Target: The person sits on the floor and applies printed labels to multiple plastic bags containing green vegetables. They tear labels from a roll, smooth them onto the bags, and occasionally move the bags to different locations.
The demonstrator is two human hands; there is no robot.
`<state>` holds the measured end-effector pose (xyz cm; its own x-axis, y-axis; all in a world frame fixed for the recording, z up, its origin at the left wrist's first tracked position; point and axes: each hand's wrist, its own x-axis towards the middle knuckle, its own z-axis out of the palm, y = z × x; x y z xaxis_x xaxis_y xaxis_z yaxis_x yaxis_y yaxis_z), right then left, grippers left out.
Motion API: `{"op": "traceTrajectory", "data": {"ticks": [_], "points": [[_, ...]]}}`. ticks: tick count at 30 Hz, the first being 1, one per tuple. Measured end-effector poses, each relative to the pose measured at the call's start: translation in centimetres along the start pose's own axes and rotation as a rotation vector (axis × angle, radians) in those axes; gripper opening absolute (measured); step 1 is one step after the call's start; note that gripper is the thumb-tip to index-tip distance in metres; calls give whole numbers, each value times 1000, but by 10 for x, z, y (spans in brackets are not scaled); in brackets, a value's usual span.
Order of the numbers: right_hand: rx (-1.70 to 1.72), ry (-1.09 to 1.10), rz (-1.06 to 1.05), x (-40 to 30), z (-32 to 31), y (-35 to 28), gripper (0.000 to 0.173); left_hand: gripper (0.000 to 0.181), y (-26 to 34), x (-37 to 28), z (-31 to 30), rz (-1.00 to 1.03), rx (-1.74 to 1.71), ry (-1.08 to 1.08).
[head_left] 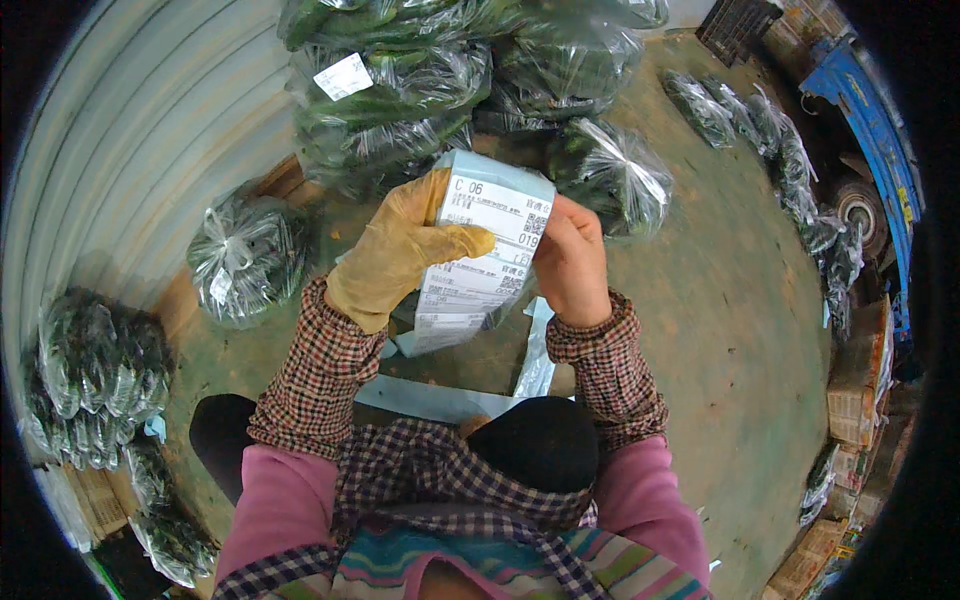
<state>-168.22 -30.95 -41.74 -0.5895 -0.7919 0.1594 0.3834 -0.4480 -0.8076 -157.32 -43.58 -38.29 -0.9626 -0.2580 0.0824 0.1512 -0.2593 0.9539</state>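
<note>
A folded strip of printed white labels on pale blue backing paper (480,281) hangs in front of me. My left hand (397,247), in a yellowish rubber glove, grips its left side with the thumb across the printed face. On its right side, my bare right hand (576,259) holds the upper edge, and some of its fingertips are hidden behind the paper. Below, lengths of pale blue backing strip (442,395) trail near my knees. Just beyond my hands sits a knotted clear plastic bag of green vegetables (615,176), perhaps cucumbers.
Similar filled bags (390,82) are stacked ahead, one bearing a white label (343,76). A knotted bag (244,255) stands left, by a corrugated wall (172,135). More bags (105,360) lie far left. At right are bagged goods (780,142), a blue cart frame (862,112) and cartons (855,397).
</note>
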Motion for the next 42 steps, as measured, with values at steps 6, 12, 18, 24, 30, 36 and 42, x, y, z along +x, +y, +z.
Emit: {"op": "traceTrajectory", "data": {"ticks": [6, 12, 18, 24, 30, 36, 42], "points": [[-83, 103, -65, -10, 13, -9, 20, 40, -1, -7, 3, 37, -51, -35], [-187, 140, -139, -16, 27, -6, 20, 43, 5, -15, -3, 29, -17, -45], [-201, 185, -147, -13, 38, 1, 21, 44, 3, -19, -15, 64, -42, -55], [-209, 185, -129, -11, 41, 1, 21, 43, 6, -20, -17, 61, -40, -30], [-130, 177, -78, -8, 45, -3, 26, 42, 11, -23, -20, 55, -19, -27], [-147, 165, -125, -12, 48, -2, 22, 42, 9, -21, -19, 53, -52, -41], [-108, 116, -107, -13, 47, -4, 18, 40, 12, -22, -20, 83, 10, -49]]}}
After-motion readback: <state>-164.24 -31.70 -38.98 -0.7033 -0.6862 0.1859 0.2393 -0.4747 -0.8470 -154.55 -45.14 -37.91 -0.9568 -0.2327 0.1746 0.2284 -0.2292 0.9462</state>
